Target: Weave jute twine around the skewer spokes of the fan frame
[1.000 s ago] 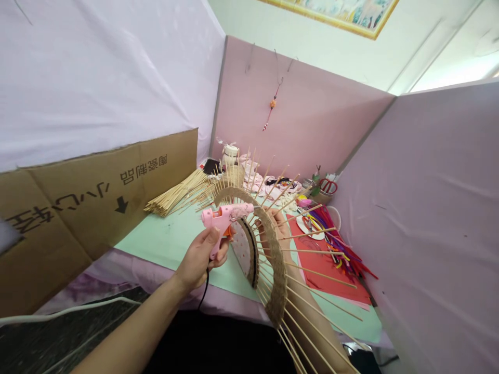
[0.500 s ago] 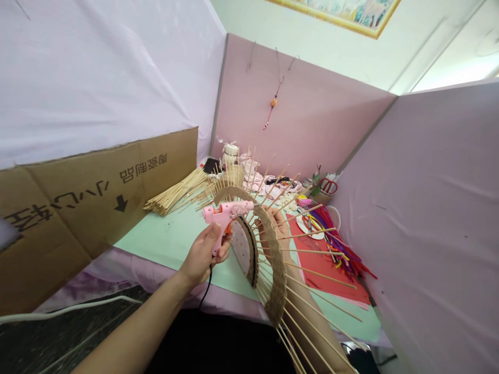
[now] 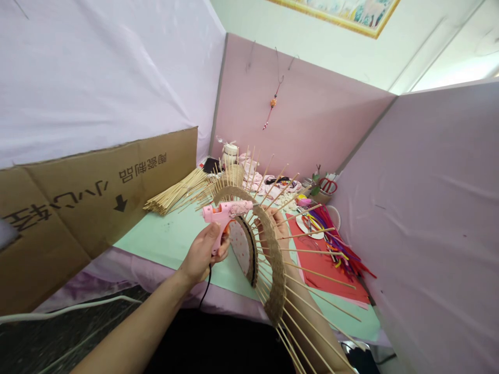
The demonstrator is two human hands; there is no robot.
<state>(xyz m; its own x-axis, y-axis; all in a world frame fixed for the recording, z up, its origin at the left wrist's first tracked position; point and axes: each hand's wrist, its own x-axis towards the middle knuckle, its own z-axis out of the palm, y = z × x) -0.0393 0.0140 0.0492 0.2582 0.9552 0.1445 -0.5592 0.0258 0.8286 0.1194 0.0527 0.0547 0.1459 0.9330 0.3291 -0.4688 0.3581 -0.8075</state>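
My left hand (image 3: 208, 250) is wrapped round the handle of a pink glue gun (image 3: 227, 210), its nozzle pointing right at a brown, rough-textured arched band (image 3: 275, 254). Thin wooden sticks (image 3: 310, 251) fan outward from that band. Inside it, a smaller half-round piece (image 3: 239, 244) has a spotted pale face and a dark-striped brown rim. Behind the band my right hand (image 3: 277, 228) grips the stick frame, its fingers partly hidden by the band and sticks. Whether the nozzle touches the band I cannot tell.
Loose wooden sticks (image 3: 177, 192) lie by a cardboard sheet (image 3: 101, 197) on the left. Red sheets (image 3: 331, 272), colourful fuzzy stems (image 3: 343, 244) and red-handled scissors (image 3: 328, 185) are at the right. Pink cloth (image 3: 253, 174) lies at the back. A black cord (image 3: 206, 288) hangs from the glue gun.
Almost nothing differs; both hands, the glue gun and the stick frame hold nearly the same positions, with only a very slight shift.
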